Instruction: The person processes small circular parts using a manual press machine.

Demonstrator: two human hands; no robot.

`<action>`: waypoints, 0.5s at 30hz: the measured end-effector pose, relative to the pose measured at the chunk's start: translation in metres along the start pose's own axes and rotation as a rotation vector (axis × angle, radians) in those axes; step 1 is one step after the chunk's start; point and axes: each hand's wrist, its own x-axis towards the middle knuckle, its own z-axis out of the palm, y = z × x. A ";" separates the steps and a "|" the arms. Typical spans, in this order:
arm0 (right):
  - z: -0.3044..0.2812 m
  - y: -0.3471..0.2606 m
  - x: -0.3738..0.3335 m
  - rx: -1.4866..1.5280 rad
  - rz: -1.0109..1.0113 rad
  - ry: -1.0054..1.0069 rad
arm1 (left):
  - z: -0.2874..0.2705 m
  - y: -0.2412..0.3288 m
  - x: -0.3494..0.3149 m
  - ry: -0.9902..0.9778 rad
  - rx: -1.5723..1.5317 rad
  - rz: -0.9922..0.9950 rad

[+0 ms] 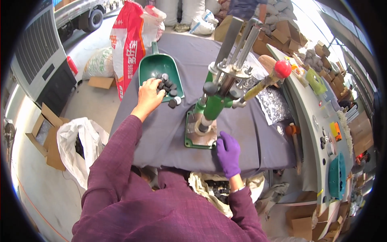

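Observation:
My bare left hand (150, 97) reaches into the mouth of a green dustpan (146, 66), thumb and fingers apart over a small heap of round black caps (166, 84). A few pieces with pale silvery faces lie among the caps. One black cap (173, 103) sits at the dustpan's front edge. My right hand (228, 155), in a purple glove, rests on the table beside the base of a green hand press (214, 105), fingers loosely bent and slightly apart. Nothing shows in it. The press stands upright; its metal base plate (204, 139) bears no visible cap.
The press lever with its red ball knob (282, 69) juts to the right. A bag of small shiny parts (274, 105) and a hammer (295, 139) lie beyond it. Open sacks with black pieces stand at the left (82, 147) and below the table's front edge (201, 189).

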 end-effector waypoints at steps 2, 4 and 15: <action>-0.007 -0.014 0.004 -0.033 0.026 -0.018 | 0.018 -0.008 0.021 -0.075 0.140 -0.046; -0.014 -0.017 0.000 -0.072 0.064 -0.026 | 0.030 -0.008 0.042 -0.209 0.120 -0.103; -0.013 -0.022 -0.001 -0.030 0.061 -0.051 | 0.069 -0.026 0.060 -0.535 0.441 -0.242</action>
